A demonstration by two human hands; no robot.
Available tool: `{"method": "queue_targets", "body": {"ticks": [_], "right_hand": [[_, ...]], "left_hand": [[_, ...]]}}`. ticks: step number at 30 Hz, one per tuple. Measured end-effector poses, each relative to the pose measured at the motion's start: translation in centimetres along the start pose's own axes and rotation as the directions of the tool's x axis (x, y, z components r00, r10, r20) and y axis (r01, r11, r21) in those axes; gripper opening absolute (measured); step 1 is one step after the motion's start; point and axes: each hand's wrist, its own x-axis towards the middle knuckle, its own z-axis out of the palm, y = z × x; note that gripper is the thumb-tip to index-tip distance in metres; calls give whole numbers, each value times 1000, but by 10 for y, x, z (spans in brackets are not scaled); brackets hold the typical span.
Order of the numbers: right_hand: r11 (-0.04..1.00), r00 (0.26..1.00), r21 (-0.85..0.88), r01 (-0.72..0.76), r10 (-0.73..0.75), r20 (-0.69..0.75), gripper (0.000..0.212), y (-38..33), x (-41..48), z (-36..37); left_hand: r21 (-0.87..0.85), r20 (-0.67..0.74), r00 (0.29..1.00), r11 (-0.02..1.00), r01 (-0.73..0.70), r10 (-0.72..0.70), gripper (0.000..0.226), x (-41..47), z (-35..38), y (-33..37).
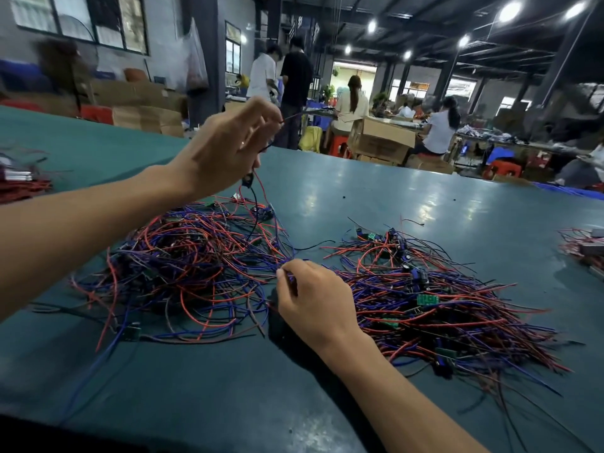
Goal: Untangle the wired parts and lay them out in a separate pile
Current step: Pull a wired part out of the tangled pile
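Observation:
A tangled heap of red, blue and black wired parts [196, 266] lies left of centre on the green table [408, 197]. To its right spreads a second pile of wired parts [434, 299] with small green boards, its wires fanned out more evenly. My left hand [225, 148] is raised above the tangled heap and pinches one wired part [255, 191], whose red and black wires hang down into the heap. My right hand [313, 302] rests low between the two piles and pinches blue wires at the heap's right edge.
More wire bundles lie at the table's far left edge [23, 184] and far right edge [585, 246]. Beyond the table stand cardboard boxes [382, 138], red stools and several people at other benches.

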Motion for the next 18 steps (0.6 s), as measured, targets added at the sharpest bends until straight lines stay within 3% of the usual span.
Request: {"method": "queue_targets", "body": {"ticks": [3, 6, 9, 13, 16, 18], "right_hand": [[987, 982, 163, -14, 44, -186, 29, -3, 2, -4], [964, 927, 267, 13, 89, -365, 47, -5, 7, -8], [939, 962, 343, -26, 116, -245, 55, -1, 12, -5], [907, 988, 420, -47, 105, -116, 21, 6, 14, 1], [828, 989, 559, -44, 113, -90, 15, 8, 13, 1], [774, 980, 626, -94, 181, -77, 10, 10, 14, -2]], "left_hand": [[-50, -7, 1000, 999, 6, -7, 23, 2, 4, 10], [-80, 42, 998, 996, -33, 36, 17, -7, 11, 25], [-137, 116, 991, 990, -43, 59, 15, -18, 22, 45], [-204, 205, 978, 979, 2, 41, 13, -37, 35, 68], [-316, 251, 949, 910, 268, -192, 25, -49, 35, 74], [-503, 379, 862, 707, 497, -336, 34, -56, 30, 70]]}}
